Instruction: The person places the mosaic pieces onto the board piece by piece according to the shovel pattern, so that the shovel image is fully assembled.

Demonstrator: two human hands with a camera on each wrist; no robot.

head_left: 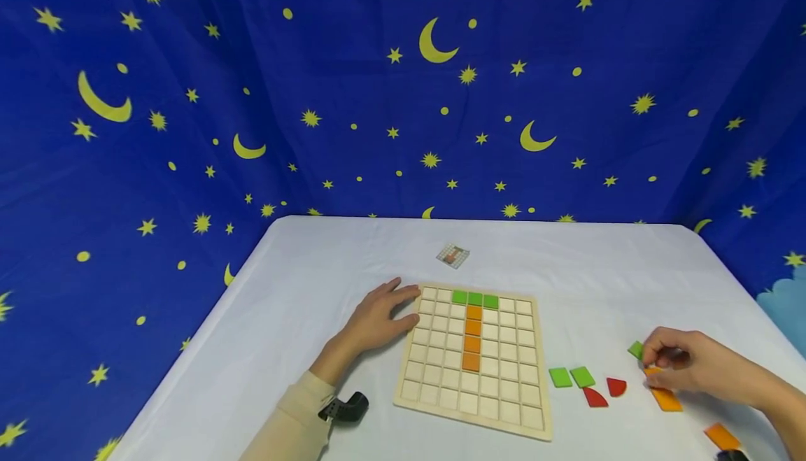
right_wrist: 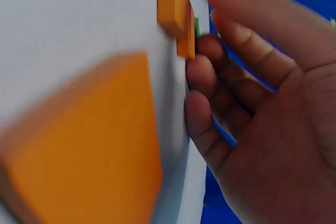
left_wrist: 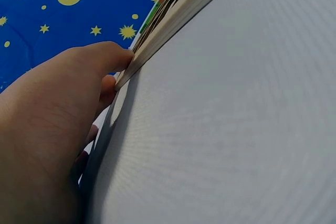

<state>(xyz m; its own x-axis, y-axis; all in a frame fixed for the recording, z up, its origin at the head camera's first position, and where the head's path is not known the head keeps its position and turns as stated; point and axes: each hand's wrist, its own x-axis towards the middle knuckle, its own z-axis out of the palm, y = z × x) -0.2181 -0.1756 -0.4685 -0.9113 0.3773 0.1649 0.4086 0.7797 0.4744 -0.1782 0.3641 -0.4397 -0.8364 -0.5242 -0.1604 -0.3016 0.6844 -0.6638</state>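
Observation:
A wooden grid board [head_left: 441, 410] lies on the table, with three green tiles [head_left: 475, 299] in its top row and a column of several orange tiles [head_left: 472, 344] below the middle one. At the board's upper left edge, my left hand [head_left: 371, 317] rests with fingers extended; its thumb [left_wrist: 118, 56] touches the wooden side. Over on the right, my right hand [head_left: 689, 363] is above loose orange tiles [head_left: 667, 400], fingers bent and thumb apart from them in the right wrist view. A loose green tile [head_left: 636, 350] lies by its fingertips.
Two loose green squares [head_left: 582, 376] and two red quarter-round tiles [head_left: 595, 397] lie between the board and my right hand. Another orange tile [head_left: 722, 437] is nearer the front. A small pattern card [head_left: 453, 256] lies behind the board. Blue star-printed cloth [head_left: 378, 97] surrounds the table.

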